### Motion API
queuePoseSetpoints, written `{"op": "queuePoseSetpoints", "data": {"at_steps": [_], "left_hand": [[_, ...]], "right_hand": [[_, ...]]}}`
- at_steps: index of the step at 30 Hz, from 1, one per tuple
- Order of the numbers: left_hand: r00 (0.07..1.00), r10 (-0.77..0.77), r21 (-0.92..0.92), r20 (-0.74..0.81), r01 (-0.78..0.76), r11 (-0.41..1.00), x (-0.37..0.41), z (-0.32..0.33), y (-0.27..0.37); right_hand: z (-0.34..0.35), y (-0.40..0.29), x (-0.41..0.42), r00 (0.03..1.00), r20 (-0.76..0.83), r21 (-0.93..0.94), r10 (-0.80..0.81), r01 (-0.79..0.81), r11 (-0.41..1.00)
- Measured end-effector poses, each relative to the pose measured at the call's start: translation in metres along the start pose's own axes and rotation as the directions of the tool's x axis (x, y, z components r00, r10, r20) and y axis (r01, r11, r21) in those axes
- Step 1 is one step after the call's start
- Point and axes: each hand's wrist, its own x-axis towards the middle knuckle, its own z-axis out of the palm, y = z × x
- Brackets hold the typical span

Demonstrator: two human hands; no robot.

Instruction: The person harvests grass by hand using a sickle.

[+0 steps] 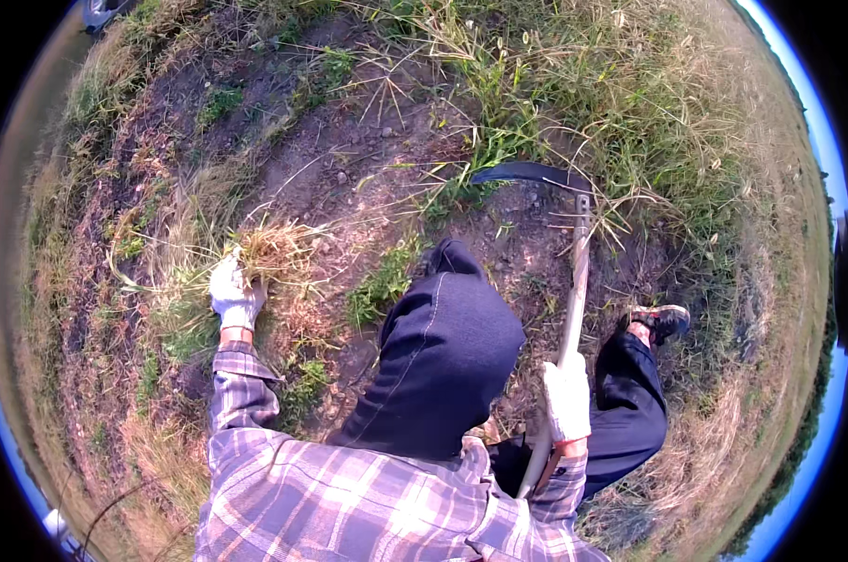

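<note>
My left hand [238, 291], in a white work glove, is closed on a bunch of dry cut grass [280, 253] at the left, just above the ground. At the right, my right hand [567, 398], also gloved in white, grips the long pale wooden handle of a sickle [576, 302]. Its dark curved blade [529, 171] points left, low against green grass [498, 140] beyond my knee. The blade's tip lies among green blades of grass. The handle's lower end runs back beneath my right forearm.
Tall grass with seed heads [628, 105] stands at the upper right. Bare soil [325, 168] with small clods and green weeds [382, 281] lies ahead. My bent knee [452, 344] is in the middle, and my shoe [663, 322] rests at the right. Dry stubble [150, 449] spreads at the lower left.
</note>
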Motion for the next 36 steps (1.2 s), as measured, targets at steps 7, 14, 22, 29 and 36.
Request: {"op": "queuePoseSetpoints", "data": {"at_steps": [7, 14, 22, 29, 36], "left_hand": [[0.861, -0.36, 0.368, -0.358, 0.485, 0.794, -0.024, -0.138, -0.161], [0.958, 0.117, 0.144, -0.263, -0.081, 0.986, -0.048, -0.082, -0.02], [0.805, 0.458, -0.29, 0.376, -0.367, 0.884, 0.025, 0.001, 0.219], [0.686, 0.616, -0.387, 0.388, -0.486, 0.784, 0.083, 0.029, 0.287], [0.736, 0.293, -0.191, 0.611, -0.222, 0.956, 0.107, 0.084, 0.288]], "right_hand": [[-0.013, 0.006, -0.018, 0.994, -0.102, 0.304, 0.047, -0.014, 0.953], [0.035, 0.025, 0.046, 0.965, -0.084, -0.218, -0.247, 0.224, 0.95], [0.123, 0.013, 0.121, 0.928, 0.083, -0.098, -0.364, 0.371, 0.923], [0.148, 0.004, 0.152, 0.954, 0.138, -0.239, -0.267, 0.293, 0.926], [0.155, 0.007, 0.161, 0.955, 0.209, -0.308, -0.212, 0.27, 0.912]]}}
